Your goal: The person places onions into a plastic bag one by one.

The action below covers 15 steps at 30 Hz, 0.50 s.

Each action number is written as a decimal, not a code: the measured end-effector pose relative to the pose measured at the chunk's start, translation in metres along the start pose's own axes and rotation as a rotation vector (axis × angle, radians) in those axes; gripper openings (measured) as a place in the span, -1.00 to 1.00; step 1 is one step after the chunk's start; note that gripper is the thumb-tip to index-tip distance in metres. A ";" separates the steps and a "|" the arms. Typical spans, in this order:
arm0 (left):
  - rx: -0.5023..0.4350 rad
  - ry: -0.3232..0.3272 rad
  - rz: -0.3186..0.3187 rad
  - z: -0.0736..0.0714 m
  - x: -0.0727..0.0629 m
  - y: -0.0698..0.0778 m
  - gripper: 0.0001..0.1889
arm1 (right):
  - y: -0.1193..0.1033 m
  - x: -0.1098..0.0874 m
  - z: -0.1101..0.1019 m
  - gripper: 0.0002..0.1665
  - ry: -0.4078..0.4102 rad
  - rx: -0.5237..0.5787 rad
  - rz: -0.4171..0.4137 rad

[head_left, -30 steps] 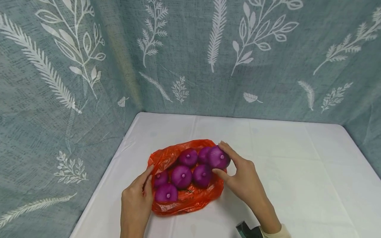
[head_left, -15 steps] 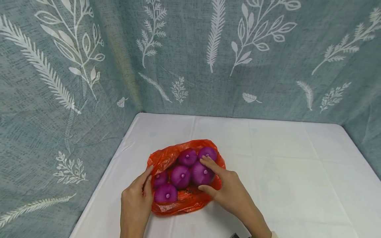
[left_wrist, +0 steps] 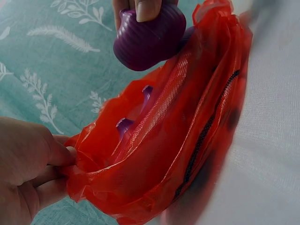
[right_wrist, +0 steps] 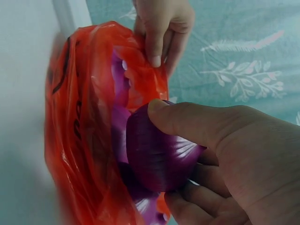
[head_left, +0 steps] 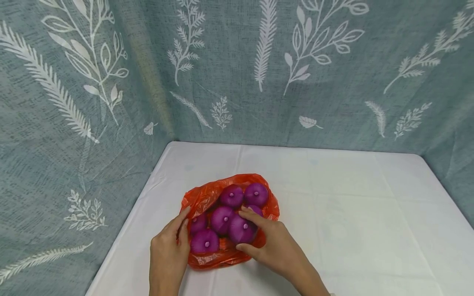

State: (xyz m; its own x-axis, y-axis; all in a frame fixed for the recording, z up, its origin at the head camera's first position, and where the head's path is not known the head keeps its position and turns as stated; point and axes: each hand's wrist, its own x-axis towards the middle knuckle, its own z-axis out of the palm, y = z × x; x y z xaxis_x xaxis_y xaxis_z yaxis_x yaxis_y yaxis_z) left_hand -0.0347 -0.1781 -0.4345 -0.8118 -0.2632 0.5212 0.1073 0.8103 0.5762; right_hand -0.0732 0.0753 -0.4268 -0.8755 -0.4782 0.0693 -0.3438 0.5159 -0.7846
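Note:
A red plastic bag (head_left: 201, 197) lies with its mouth spread wide, holding several glossy purple onions (head_left: 223, 219). My left hand (head_left: 170, 242) pinches the bag's left rim between thumb and fingers; the left wrist view shows the thin film bunched there. With thumb and fingertips, my right hand (head_left: 275, 246) grips a purple onion (right_wrist: 161, 150) above the bag's right front part. In the head view this onion (head_left: 242, 230) partly covers another onion (head_left: 256, 209) behind it. Two onion stem tips (left_wrist: 124, 124) show through the bag's mouth in the left wrist view.
The bag stands on a table with a white cloth (head_left: 352, 213). A teal curtain (head_left: 237, 74) with white leaf prints hangs along the back and left sides. Dark printing (right_wrist: 78, 117) marks the bag's front wall.
My right hand has carried the onion from the bag's back right rim toward the front and left, over the other onions. My left hand stays at the rim.

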 end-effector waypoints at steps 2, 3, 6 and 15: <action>-0.001 0.002 0.002 0.000 0.000 -0.001 -0.59 | -0.001 0.000 0.002 -0.12 -0.011 -0.005 0.006; -0.001 0.003 0.003 -0.001 0.000 -0.001 -0.59 | -0.001 0.000 0.002 -0.12 -0.014 -0.006 0.007; 0.000 0.007 0.005 -0.002 -0.001 -0.002 -0.58 | -0.001 0.000 0.004 -0.13 -0.019 -0.007 0.002; -0.002 -0.002 -0.007 -0.002 -0.001 -0.003 -0.58 | 0.001 -0.001 0.012 -0.13 -0.044 -0.037 -0.012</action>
State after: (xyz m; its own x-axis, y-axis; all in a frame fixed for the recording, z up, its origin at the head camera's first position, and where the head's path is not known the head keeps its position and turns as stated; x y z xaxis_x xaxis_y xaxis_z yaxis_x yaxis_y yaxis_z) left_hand -0.0332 -0.1808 -0.4355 -0.8138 -0.2673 0.5161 0.1031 0.8075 0.5808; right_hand -0.0687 0.0681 -0.4349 -0.8560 -0.5145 0.0505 -0.3667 0.5354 -0.7609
